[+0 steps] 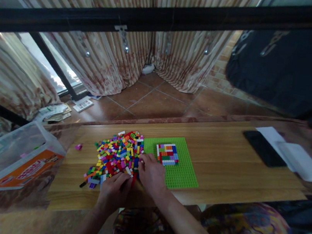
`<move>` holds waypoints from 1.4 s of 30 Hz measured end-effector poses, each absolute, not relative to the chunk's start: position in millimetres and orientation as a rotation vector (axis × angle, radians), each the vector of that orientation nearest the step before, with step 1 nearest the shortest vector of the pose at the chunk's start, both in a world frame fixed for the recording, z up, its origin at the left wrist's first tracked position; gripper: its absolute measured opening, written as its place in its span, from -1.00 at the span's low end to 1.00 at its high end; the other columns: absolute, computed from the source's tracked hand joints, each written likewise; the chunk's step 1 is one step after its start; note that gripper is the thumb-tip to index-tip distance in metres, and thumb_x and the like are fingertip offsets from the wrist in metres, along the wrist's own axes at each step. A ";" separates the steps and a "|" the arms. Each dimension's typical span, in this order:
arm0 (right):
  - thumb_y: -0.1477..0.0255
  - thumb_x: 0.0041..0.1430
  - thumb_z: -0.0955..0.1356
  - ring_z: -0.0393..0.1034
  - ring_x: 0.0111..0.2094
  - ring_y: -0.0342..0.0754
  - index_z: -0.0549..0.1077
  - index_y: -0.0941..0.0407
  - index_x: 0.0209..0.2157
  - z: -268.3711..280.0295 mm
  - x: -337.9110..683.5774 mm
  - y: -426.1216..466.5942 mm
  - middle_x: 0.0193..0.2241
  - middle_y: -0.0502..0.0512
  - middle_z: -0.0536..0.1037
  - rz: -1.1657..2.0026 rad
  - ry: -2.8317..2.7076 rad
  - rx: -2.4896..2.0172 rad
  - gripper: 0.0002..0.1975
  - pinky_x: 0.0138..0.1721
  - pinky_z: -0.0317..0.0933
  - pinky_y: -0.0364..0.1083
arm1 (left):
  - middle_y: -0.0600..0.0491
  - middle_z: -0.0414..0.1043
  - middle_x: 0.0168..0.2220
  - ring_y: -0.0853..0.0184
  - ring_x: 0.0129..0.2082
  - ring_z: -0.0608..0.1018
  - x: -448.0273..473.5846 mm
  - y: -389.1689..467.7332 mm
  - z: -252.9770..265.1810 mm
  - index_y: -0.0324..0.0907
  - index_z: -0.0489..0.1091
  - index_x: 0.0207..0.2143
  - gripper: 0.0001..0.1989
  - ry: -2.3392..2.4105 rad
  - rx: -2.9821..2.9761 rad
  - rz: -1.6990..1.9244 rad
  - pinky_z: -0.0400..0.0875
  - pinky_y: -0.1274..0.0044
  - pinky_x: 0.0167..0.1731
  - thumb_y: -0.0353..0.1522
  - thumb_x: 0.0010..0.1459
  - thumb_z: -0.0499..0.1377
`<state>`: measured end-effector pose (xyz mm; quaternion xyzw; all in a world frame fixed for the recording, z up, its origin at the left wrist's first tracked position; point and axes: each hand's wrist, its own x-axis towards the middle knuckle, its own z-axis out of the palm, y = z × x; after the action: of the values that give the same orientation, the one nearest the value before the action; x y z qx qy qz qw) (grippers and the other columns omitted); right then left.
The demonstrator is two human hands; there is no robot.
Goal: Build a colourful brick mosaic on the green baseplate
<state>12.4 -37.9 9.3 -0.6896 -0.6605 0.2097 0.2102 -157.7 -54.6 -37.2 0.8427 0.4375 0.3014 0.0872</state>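
Note:
A heap of small multicoloured toy bricks (123, 149) lies on the wooden table. My left hand (113, 191) is at the near edge of the heap, its fingers curled together among the bricks; what they hold, if anything, is hidden. At the heap's right side is my right hand (152, 173), fingers pinched close together over the bricks; anything between them is too small to name. Its wrist side covers part of the green studded baseplate (187, 172). A low, flat square build of coloured bricks (168, 154) with a partly white border sits on that baseplate.
On the left stands a clear plastic box (19, 147) with an orange label. A pink piece (78, 147) lies apart from the heap. To the right on the table (220, 154) are a black phone (264, 149) and a white box (304, 160). A dark metal bar (158, 19) crosses above.

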 end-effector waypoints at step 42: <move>0.31 0.16 0.31 0.49 -0.28 -0.01 0.56 0.09 -0.31 -31.1 121.5 -76.7 -0.31 0.13 0.61 0.525 -1.160 -1.757 -0.79 -0.22 0.34 -0.04 | 0.09 0.49 -0.47 0.40 -0.48 0.54 -153.5 -52.9 -27.7 -0.16 0.37 -0.36 -0.89 1.256 2.598 0.981 0.38 0.61 -0.46 -0.41 0.26 0.10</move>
<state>121.5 -76.7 -31.1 -0.7160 -0.4729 0.2138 0.4670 -153.5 -52.9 -27.7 0.8515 0.4115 0.3216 0.0468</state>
